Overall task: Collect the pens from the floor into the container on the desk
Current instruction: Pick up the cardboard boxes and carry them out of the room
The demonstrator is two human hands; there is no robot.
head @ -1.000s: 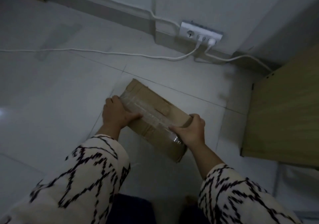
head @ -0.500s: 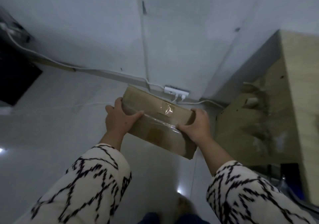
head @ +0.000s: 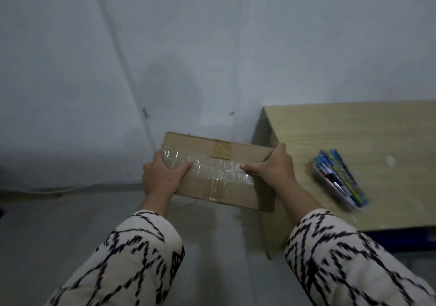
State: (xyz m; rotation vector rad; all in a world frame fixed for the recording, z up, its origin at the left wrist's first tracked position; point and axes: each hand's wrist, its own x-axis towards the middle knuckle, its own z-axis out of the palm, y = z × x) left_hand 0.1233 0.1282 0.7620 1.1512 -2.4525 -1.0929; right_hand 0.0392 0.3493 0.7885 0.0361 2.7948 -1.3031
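head view looks down on a person holding a closed cardboard box [head: 219,176] in the air, one hand at each end. the left hand [head: 162,178] grips the left end, thumb laid across the top onto the clear tape that runs along the lid, the other fingers tucked out of sight round the end. the right hand [head: 274,167] grips the right end the same way, thumb pointing in along the tape, fingers curled over the far corner. the box sits nearly level, tilted a touch down toward the right, with a strip of brown tape crossing the shiny band near the middle. its right end hangs just at the left edge of the wooden counter [head: 377,128]; whether it touches the edge i cannot tell. on the counter, well to the right of the box, lies a narrow clear container [head: 330,183] set at a slant, with a bundle of pens [head: 341,178] in it, blue and dark barrels, though the blur makes them hard to count. both sleeves [head: 349,258] are cream with a black zigzag pattern. behind the box stands a pale wall [head: 165,46], and below it a grey floor [head: 59,223] with a thin white cable [head: 186,202] peeping out under the box.
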